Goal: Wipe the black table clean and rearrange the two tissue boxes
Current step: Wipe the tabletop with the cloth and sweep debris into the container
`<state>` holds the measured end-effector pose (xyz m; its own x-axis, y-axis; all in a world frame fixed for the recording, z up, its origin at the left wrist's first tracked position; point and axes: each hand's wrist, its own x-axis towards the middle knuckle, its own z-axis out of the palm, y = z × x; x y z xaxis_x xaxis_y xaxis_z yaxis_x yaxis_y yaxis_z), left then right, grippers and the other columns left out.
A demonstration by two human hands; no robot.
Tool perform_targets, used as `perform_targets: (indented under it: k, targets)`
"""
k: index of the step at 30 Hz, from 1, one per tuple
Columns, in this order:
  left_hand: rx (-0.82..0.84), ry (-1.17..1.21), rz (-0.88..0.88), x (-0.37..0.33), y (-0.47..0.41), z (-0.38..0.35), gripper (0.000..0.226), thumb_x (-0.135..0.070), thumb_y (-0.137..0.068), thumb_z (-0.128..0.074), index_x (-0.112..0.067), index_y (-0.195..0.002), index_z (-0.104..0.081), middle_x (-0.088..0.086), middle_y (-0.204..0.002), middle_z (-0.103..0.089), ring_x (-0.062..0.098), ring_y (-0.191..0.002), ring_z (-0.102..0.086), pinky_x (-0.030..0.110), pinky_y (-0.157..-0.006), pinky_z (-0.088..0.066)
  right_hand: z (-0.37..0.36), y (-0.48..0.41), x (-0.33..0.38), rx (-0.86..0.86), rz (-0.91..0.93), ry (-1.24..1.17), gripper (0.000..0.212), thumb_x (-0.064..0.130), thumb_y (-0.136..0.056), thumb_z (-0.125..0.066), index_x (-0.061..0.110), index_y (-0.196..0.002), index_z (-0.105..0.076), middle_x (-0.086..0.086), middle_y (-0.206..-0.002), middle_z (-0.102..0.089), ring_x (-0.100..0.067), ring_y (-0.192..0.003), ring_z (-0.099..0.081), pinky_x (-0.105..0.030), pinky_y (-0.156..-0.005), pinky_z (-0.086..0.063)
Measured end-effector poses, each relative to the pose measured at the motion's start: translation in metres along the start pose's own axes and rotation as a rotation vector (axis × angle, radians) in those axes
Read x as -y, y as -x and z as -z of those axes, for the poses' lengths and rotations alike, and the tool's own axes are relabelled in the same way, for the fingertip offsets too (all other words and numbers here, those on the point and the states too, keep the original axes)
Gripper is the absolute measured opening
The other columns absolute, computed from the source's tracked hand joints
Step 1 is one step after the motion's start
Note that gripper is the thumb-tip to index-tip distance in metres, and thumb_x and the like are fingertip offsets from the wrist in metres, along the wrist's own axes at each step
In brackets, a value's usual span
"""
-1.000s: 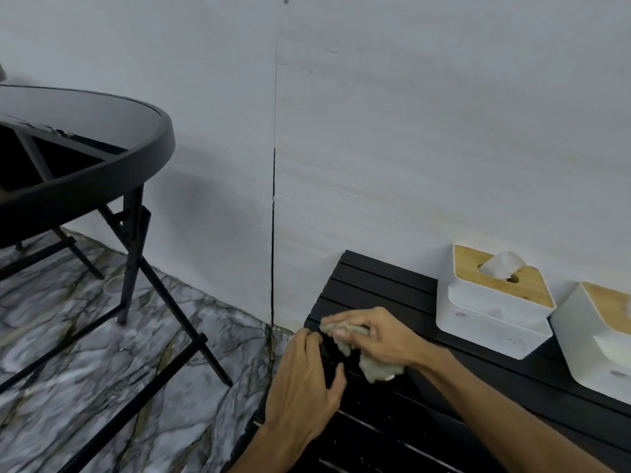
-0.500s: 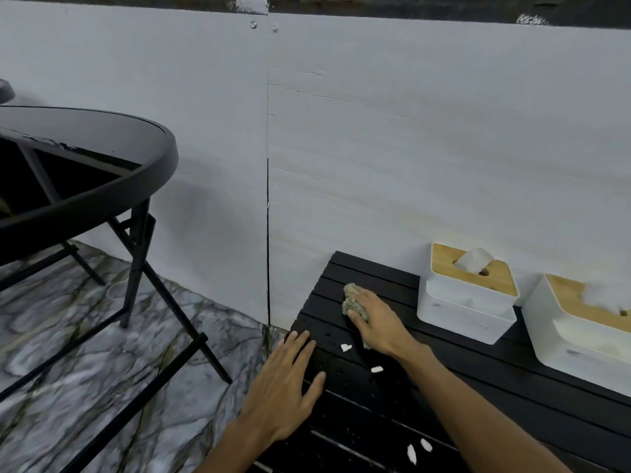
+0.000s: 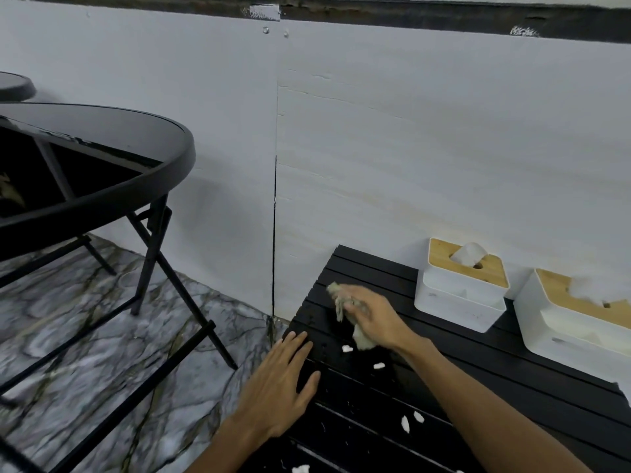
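Note:
A low black slatted table (image 3: 495, 367) stands against the white wall. My right hand (image 3: 374, 314) is shut on a crumpled greyish cloth (image 3: 338, 297) and presses it on the table's far left part. My left hand (image 3: 285, 377) lies flat with fingers apart on the table's left edge. Two white tissue boxes with wooden lids sit at the back: one (image 3: 462, 285) right of my right hand, the other (image 3: 577, 312) at the frame's right edge. Small white scraps (image 3: 379, 365) lie on the slats between and behind my hands.
A round black glass-topped table (image 3: 164, 169) on folding metal legs stands to the left over a grey marbled floor (image 3: 102, 353). The white wall (image 3: 375, 148) runs right behind the low table.
My right hand swept the cloth from beside my left hand to the far left part of the table, uncovering white scraps. The view has tilted upward a little.

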<state>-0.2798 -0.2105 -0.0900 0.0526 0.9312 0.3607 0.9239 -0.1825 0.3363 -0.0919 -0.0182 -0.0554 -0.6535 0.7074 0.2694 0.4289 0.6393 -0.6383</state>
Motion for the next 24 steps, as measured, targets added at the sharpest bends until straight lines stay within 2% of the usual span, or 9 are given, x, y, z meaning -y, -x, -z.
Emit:
perform_targets:
  k: [4, 8, 10, 13, 16, 18, 21, 22, 24]
  targets:
    - [-0.017, -0.028, 0.003, -0.002, 0.002, -0.001, 0.061, -0.056, -0.101, -0.029, -0.019, -0.149, -0.038, -0.005, -0.158, -0.028, 0.006, -0.146, -0.008, 0.017, -0.115, 0.011, -0.025, -0.029, -0.011, -0.012, -0.157, 0.154, 0.032, 0.015, -0.103, -0.052, 0.013, -0.134, -0.061, -0.007, -0.145, -0.054, -0.023, -0.139, -0.046, -0.040, -0.115, -0.037]
    - [-0.018, -0.048, -0.006, -0.001, 0.002, 0.001, 0.059, -0.054, -0.101, -0.032, -0.017, -0.145, -0.046, -0.002, -0.154, -0.038, 0.010, -0.145, -0.020, 0.019, -0.116, 0.005, -0.045, -0.030, 0.009, 0.088, -0.056, 0.187, 0.035, 0.024, -0.103, -0.049, 0.021, -0.137, -0.060, 0.001, -0.152, -0.048, -0.018, -0.140, -0.046, -0.042, -0.114, -0.039]
    - [-0.022, -0.056, -0.011, -0.001, 0.004, 0.001, 0.058, -0.054, -0.101, -0.032, -0.017, -0.144, -0.047, -0.002, -0.154, -0.039, 0.011, -0.145, -0.021, 0.020, -0.117, 0.002, -0.045, -0.021, 0.019, 0.183, 0.047, 0.189, 0.034, 0.027, -0.103, -0.049, 0.022, -0.135, -0.061, 0.005, -0.153, -0.047, -0.015, -0.137, -0.049, -0.038, -0.113, -0.041]
    - [-0.027, -0.029, -0.016, -0.002, 0.007, 0.003, 0.060, -0.054, -0.102, -0.031, -0.018, -0.148, -0.040, -0.004, -0.157, -0.032, 0.009, -0.147, -0.013, 0.021, -0.117, 0.003, -0.040, 0.002, 0.034, 0.307, 0.177, 0.144, 0.032, 0.025, -0.104, -0.051, 0.019, -0.133, -0.063, 0.006, -0.152, -0.049, -0.008, -0.137, -0.048, -0.028, -0.113, -0.041]
    - [-0.018, -0.012, -0.035, -0.003, 0.012, 0.004, 0.060, -0.054, -0.102, -0.029, -0.020, -0.150, -0.036, -0.007, -0.158, -0.028, 0.007, -0.148, -0.007, 0.022, -0.118, 0.002, -0.024, 0.020, 0.044, 0.368, 0.188, 0.073, 0.030, 0.018, -0.103, -0.055, 0.017, -0.130, -0.066, 0.006, -0.147, -0.055, -0.002, -0.136, -0.049, -0.019, -0.113, -0.038]
    - [-0.027, -0.013, -0.032, -0.003, 0.016, 0.004, 0.059, -0.054, -0.102, -0.030, -0.019, -0.148, -0.039, -0.007, -0.157, -0.031, 0.006, -0.147, -0.008, 0.021, -0.118, 0.001, -0.005, 0.023, 0.044, 0.342, 0.123, 0.040, 0.026, 0.017, -0.102, -0.056, 0.021, -0.125, -0.069, 0.011, -0.141, -0.059, 0.003, -0.129, -0.053, -0.014, -0.109, -0.039]
    - [-0.019, -0.011, -0.021, -0.003, 0.019, 0.003, 0.060, -0.054, -0.101, -0.030, -0.018, -0.148, -0.040, -0.006, -0.157, -0.031, 0.006, -0.146, -0.008, 0.022, -0.118, 0.000, 0.026, 0.019, 0.032, 0.191, 0.028, -0.017, 0.024, 0.013, -0.101, -0.058, 0.021, -0.116, -0.074, 0.019, -0.131, -0.063, 0.012, -0.122, -0.054, -0.007, -0.104, -0.038]
    - [-0.018, -0.015, -0.020, -0.004, 0.019, 0.003, 0.060, -0.054, -0.101, -0.030, -0.018, -0.148, -0.040, -0.006, -0.157, -0.031, 0.007, -0.147, -0.009, 0.021, -0.118, 0.000, 0.033, 0.018, 0.026, 0.136, 0.002, -0.021, 0.023, 0.011, -0.100, -0.059, 0.020, -0.115, -0.075, 0.018, -0.130, -0.064, 0.013, -0.121, -0.054, -0.009, -0.105, -0.039]
    - [-0.028, -0.026, -0.020, -0.004, 0.020, 0.003, 0.059, -0.053, -0.101, -0.032, -0.017, -0.147, -0.043, -0.005, -0.156, -0.034, 0.008, -0.146, -0.014, 0.021, -0.118, 0.001, 0.037, 0.019, 0.010, 0.063, -0.078, 0.010, 0.024, 0.012, -0.099, -0.060, 0.020, -0.117, -0.074, 0.014, -0.132, -0.065, 0.009, -0.123, -0.055, -0.022, -0.112, -0.041]
